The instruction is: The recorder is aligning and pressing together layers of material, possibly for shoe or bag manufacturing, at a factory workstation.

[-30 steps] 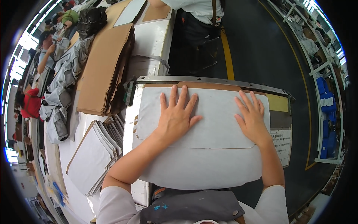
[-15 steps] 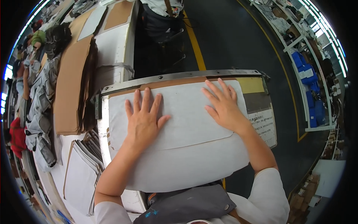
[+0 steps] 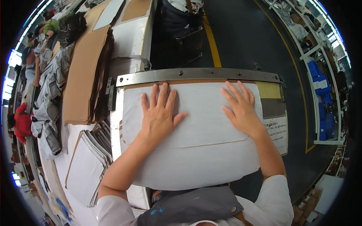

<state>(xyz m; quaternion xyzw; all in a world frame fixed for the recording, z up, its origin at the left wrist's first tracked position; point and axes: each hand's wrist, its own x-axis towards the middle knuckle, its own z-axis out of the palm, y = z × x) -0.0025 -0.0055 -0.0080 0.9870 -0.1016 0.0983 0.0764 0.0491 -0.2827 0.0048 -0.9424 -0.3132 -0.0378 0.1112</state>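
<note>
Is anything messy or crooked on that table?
Nothing stands out. Both hands, left and right, press flat on the white sheet, which lies square against the metal bar. The stack of white sheets beside it is fanned.

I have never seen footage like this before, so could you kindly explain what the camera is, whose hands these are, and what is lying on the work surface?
The picture comes from a wide fisheye camera worn on a person's head, looking down, so straight edges bend near the rim. No machine arm is involved: the forearms coming in from below are the wearer's own. The left hand and the right hand both lie flat, fingers spread, on a large white sheet with a folded layer on top. Nothing is gripped; the palms only press. The sheet lies on a board under a metal bar at its far edge. To the person's left are a stack of brown cardboard, a fanned pile of white sheets and grey garments.
</note>
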